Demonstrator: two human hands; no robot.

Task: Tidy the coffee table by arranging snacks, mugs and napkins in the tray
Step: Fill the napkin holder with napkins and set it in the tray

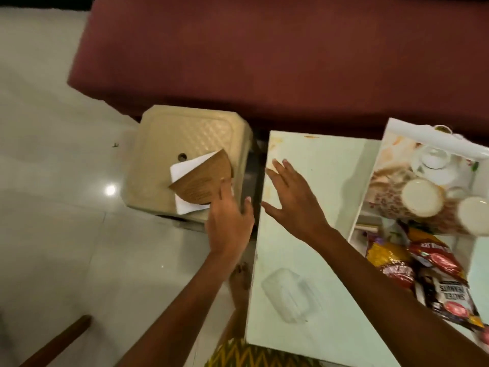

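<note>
Our left hand [227, 221] just touches the napkin holder [203, 181], fingers uncurled, right hand [293, 197] spread empty, so a sloppy lift could spill napkins [182, 169] off the stool [172, 128]

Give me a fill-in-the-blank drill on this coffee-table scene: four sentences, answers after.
1. The left hand touches the wooden napkin holder, which stands on a beige ____.
2. The napkins in it are ____.
3. The right hand is spread open over the pale green ____.
4. The mugs sit in the patterned ____, next to the snack packets.

Missing words: stool; white; table; tray.
</note>
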